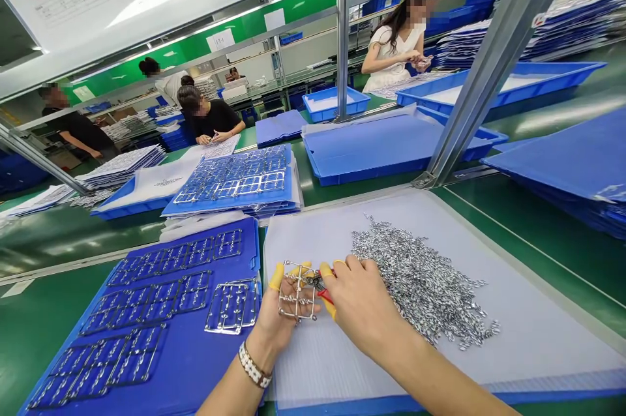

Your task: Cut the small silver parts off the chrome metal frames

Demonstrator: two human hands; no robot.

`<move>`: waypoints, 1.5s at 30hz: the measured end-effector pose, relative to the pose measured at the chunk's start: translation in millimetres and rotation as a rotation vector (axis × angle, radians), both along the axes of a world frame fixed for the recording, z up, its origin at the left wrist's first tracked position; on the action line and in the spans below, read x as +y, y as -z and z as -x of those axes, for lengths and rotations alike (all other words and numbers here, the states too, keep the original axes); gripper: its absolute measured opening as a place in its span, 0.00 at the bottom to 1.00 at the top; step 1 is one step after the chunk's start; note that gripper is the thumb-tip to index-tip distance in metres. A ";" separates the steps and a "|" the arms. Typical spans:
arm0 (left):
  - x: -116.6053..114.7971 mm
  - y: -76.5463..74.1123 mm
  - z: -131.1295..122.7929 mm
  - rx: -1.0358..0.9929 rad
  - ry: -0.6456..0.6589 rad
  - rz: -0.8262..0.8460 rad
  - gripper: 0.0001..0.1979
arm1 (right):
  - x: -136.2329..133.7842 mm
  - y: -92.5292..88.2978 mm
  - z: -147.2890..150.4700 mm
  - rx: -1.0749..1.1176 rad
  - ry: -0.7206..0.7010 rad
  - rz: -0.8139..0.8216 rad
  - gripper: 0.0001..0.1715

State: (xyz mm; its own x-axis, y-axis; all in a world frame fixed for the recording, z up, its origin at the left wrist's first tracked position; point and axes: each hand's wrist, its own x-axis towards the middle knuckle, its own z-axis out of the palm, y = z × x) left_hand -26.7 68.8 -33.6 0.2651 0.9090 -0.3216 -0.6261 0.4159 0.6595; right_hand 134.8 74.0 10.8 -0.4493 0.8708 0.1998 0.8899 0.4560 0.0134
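Observation:
My left hand (278, 321) holds up a small silver metal lattice frame (296, 292), with a yellow finger cot on one fingertip. My right hand (362, 305), also wearing yellow cots, grips red-handled wire cutters (323, 289) whose jaws sit at the frame. To the right lies a heap of small silver metal pieces (420, 279) on a white corrugated plastic sheet (493, 331). On my left, a blue folder (147, 364) carries rows of similar frames, and one loose frame (232, 308) lies close to my left hand.
The green workbench holds blue trays (381, 148) and a blue folder stacked with metal frames (235, 181). Grey metal posts (493, 64) rise between the benches. Several co-workers (401, 38) sit or stand beyond, among stacks of sheets and blue bins.

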 end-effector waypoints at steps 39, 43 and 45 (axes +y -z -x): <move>3.7 -8.4 4.5 -0.060 -0.021 -0.012 0.28 | -21.2 11.0 2.5 0.042 -0.074 -0.078 0.14; -4.0 -10.1 2.5 0.155 -0.141 -0.108 0.28 | -11.7 11.3 -9.1 0.502 -0.030 0.122 0.15; -11.2 -10.8 -0.6 0.366 -0.187 -0.263 0.27 | -5.5 14.1 -7.8 0.856 0.002 0.386 0.15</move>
